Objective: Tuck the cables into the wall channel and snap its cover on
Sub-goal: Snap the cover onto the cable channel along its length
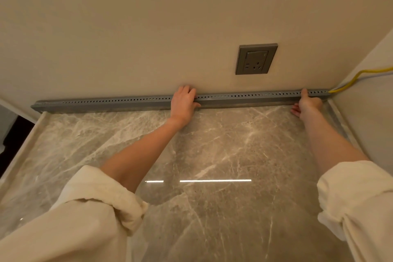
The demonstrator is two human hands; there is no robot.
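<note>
A long grey wall channel [110, 102] with a row of small holes along its top runs where the marble surface meets the beige wall. My left hand [183, 103] is clamped over it near the middle, fingers on top and thumb on the front face. My right hand [306, 103] presses it close to its right end, a finger on the top edge. A yellow cable [353, 80] and a thin grey one beside it come out of the channel's right end [326, 92] and run off along the side wall. Whatever lies inside the channel is hidden.
A grey wall socket [256, 59] sits on the wall above the channel, between my hands. The glossy grey marble top [212, 155] stretches toward me. A side wall [365, 112] closes the right corner. The left edge [23, 147] drops to a dark gap.
</note>
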